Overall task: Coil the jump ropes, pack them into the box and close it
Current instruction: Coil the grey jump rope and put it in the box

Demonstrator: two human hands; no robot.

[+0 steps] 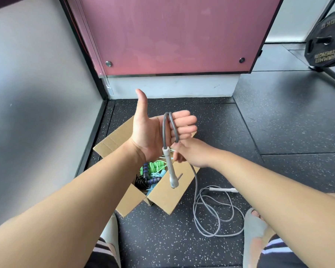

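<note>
My left hand [155, 130] is raised palm-up, thumb pointing up, with the grey jump rope [207, 215] looped once over its fingers. One pale grey handle [170, 169] hangs down from that loop. My right hand [190, 153] is just below the left fingers, pinching the rope where it comes off the loop. The rest of the grey rope lies in loose loops on the floor, with its second handle [223, 189] beside them. The cardboard box [162, 192] stands open under my hands, holding green, blue and black ropes [150, 174].
A grey wall closes the left side and a pink panel [172, 35] stands behind the box. A black weight plate [327, 41] leans at the far right. My feet in grey slippers [255, 235] rest on the speckled black floor near the rope.
</note>
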